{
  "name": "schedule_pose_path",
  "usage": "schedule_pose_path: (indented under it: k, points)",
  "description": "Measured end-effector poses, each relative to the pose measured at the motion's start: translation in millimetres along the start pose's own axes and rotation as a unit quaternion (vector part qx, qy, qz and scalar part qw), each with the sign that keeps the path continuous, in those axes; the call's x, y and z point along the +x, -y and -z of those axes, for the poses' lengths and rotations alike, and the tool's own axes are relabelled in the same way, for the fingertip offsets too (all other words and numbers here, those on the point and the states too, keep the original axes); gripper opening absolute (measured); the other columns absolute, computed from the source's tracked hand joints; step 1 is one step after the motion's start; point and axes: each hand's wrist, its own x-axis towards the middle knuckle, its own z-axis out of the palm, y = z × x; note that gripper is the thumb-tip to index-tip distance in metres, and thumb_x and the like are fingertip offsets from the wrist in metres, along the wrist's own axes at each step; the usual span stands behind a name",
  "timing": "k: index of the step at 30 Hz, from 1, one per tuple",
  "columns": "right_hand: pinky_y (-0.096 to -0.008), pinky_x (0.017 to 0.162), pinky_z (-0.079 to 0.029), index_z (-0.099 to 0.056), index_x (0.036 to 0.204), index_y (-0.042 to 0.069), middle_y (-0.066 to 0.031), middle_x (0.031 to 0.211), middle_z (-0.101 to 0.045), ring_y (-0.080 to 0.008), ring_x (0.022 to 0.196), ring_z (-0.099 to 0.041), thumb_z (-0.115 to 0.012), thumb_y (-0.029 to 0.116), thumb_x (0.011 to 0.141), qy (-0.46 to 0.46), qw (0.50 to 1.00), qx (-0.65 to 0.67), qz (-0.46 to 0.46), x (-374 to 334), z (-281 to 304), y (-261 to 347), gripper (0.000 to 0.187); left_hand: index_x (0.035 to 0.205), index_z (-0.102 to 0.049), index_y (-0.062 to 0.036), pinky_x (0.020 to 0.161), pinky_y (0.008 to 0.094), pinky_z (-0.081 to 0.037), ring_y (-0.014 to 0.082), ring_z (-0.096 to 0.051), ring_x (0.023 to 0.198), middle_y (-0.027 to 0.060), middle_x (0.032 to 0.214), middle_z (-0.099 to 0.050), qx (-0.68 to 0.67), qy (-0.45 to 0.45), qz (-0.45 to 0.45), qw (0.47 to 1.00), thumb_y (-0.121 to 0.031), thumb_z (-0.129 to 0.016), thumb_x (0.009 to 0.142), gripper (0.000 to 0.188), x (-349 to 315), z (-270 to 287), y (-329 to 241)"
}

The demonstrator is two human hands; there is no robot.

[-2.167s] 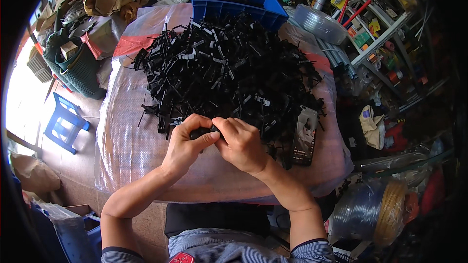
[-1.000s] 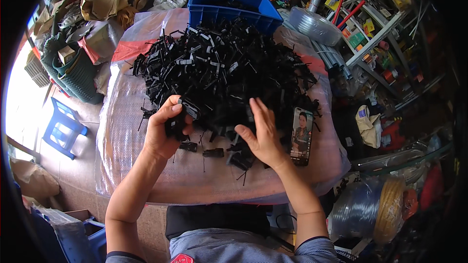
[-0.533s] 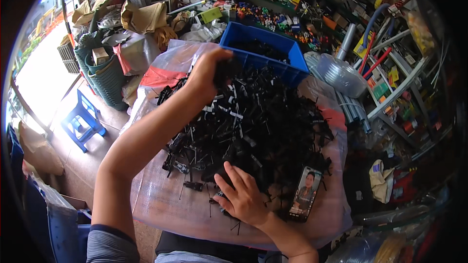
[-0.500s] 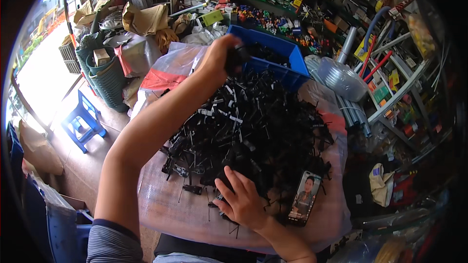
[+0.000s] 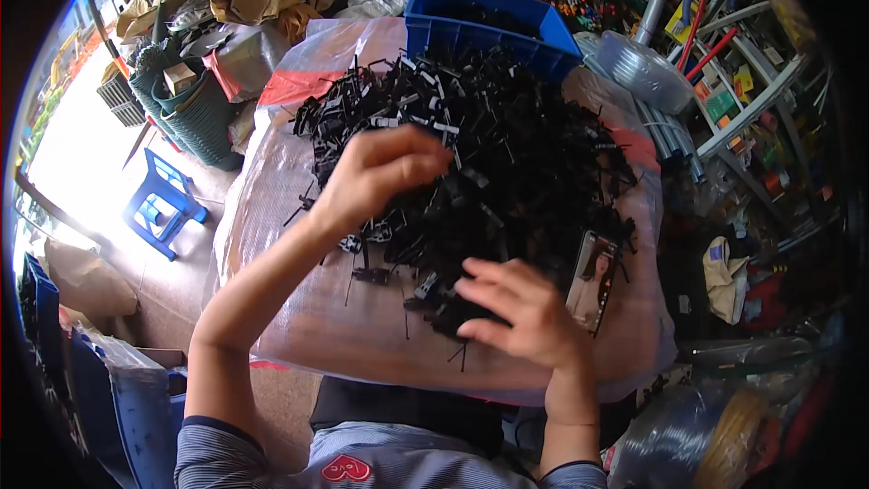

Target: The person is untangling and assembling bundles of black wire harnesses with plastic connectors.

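Observation:
A big heap of small black plastic parts with thin dark stems [image 5: 534,163] covers the middle of the plastic-wrapped bundle in front of me. Above the heap's left side is my left hand [image 5: 380,172], loosely curved, its thumb apart from the fingers and nothing visible in it. My right hand [image 5: 525,308] hovers at the heap's near edge with fingers spread, also without anything visible in it. Beneath its fingertips lie a few loose black parts [image 5: 444,312]. A blue plastic bin [image 5: 493,36] stands behind the heap, with more black pieces inside.
A phone [image 5: 594,281] with a lit screen lies right of my right hand. The pale wrapped bundle [image 5: 317,335] serves as the work surface. A blue stool [image 5: 167,204] and green baskets [image 5: 195,127] stand left. Metal pipes and a rack [image 5: 751,113] are at the right.
My left hand has come back from the blue bin toward me; the dark thing it held is gone from it. My right hand has lifted and moved right. The view has tilted downward.

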Motion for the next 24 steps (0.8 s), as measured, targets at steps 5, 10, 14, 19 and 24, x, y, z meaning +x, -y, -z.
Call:
schedule_pose_path:
  k: [5, 10, 14, 19, 24]
  points:
    - [-0.0268, 0.047, -0.043, -0.063, 0.075, -0.001, -0.0086, 0.068, -0.064, -0.0146, 0.048, -0.054, -0.070, 0.026, 0.078, -0.108, 0.863, 0.372, 0.324, -9, 31, 80, 0.027, 0.088, -0.064, -0.0077, 0.067, 0.0347, -0.046, 0.0228, -0.056, 0.076, 0.0042, 0.087, -0.060, 0.258, 0.165, -0.304, 0.902, -0.013, -0.066, 0.069, 0.020, -97, -48, 8]
    - [-0.0288, 0.053, -0.042, -0.059, 0.074, 0.001, -0.0086, 0.072, -0.060, -0.0171, 0.054, -0.051, -0.065, 0.034, 0.082, 0.066, 0.770, 0.525, 0.357, -13, -7, 142, 0.035, 0.082, -0.062, -0.0072, 0.062, 0.0330, -0.047, 0.0218, -0.056, 0.072, 0.0034, 0.083, -0.060, 0.282, 0.172, -0.375, 0.866, -0.011, -0.066, 0.064, 0.019, -99, -61, 37]
    - [-0.0347, 0.062, -0.044, -0.057, 0.080, 0.004, -0.0111, 0.079, -0.057, -0.0247, 0.066, -0.053, -0.061, 0.039, 0.084, 0.158, 0.691, 0.641, 0.294, -29, -54, 179, 0.036, 0.079, -0.064, -0.0058, 0.057, 0.0321, -0.048, 0.0229, -0.056, 0.063, 0.0063, 0.073, -0.061, 0.246, 0.123, -0.314, 0.909, -0.002, -0.064, 0.064, 0.015, -102, -47, 45]
    - [-0.0388, 0.069, -0.045, -0.057, 0.083, 0.005, -0.0129, 0.084, -0.055, -0.0303, 0.076, -0.055, -0.059, 0.040, 0.086, 0.232, 0.621, 0.704, 0.254, -20, -59, 181, 0.035, 0.079, -0.065, -0.0062, 0.055, 0.0330, -0.048, 0.0238, -0.056, 0.061, 0.0062, 0.071, -0.060, 0.226, 0.106, -0.304, 0.919, -0.002, -0.065, 0.064, 0.015, -99, -48, 48]
    - [-0.0373, 0.068, -0.045, -0.060, 0.078, 0.004, -0.0126, 0.082, -0.058, -0.0294, 0.078, -0.056, -0.060, 0.032, 0.087, 0.248, 0.630, 0.660, 0.326, -5, -58, 172, 0.029, 0.079, -0.065, -0.0062, 0.055, 0.0335, -0.048, 0.0242, -0.057, 0.061, 0.0067, 0.070, -0.061, 0.216, 0.114, -0.274, 0.930, -0.002, -0.065, 0.065, 0.014, -99, -50, 50]
